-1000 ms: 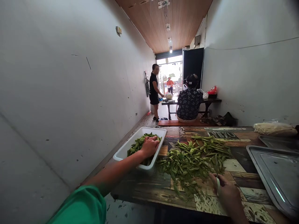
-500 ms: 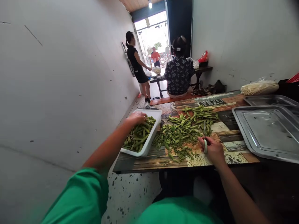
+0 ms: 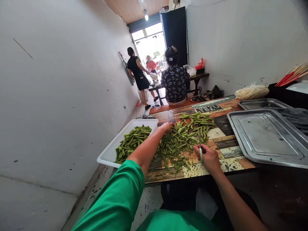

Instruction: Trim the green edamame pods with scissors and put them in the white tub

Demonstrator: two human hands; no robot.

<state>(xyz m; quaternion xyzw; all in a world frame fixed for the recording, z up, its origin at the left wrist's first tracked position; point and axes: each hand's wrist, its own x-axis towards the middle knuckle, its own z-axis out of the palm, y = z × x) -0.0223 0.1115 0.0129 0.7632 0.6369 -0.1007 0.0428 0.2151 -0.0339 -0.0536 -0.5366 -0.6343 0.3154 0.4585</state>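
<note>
My right hand [image 3: 209, 158] holds a pair of scissors [image 3: 200, 149] with light-coloured handles, blades pointing up and away over the table. Loose green soybean pods [image 3: 197, 122] lie in a heap on the patterned table, mixed with trimmed bits nearer me. My left hand [image 3: 168, 127] is at the left edge of this heap, beyond the forearm. Its fingers are mostly hidden, so whether they grip a pod does not show. Left of it sits a white plastic tub [image 3: 106, 156] holding many more pods, partly covered by my left arm.
Metal trays [image 3: 264, 128] lie on the table's right. Behind them are a bag of enoki-like strands [image 3: 252, 92] and a black box [image 3: 276, 91] with red-ended sticks. A seated person [image 3: 175, 80] faces away beyond the table; other people stand near the bright doorway.
My left hand has moved right, from inside the tub to the heap on the table. The tub appears further left and more of its inside shows. My right hand still holds the scissors.
</note>
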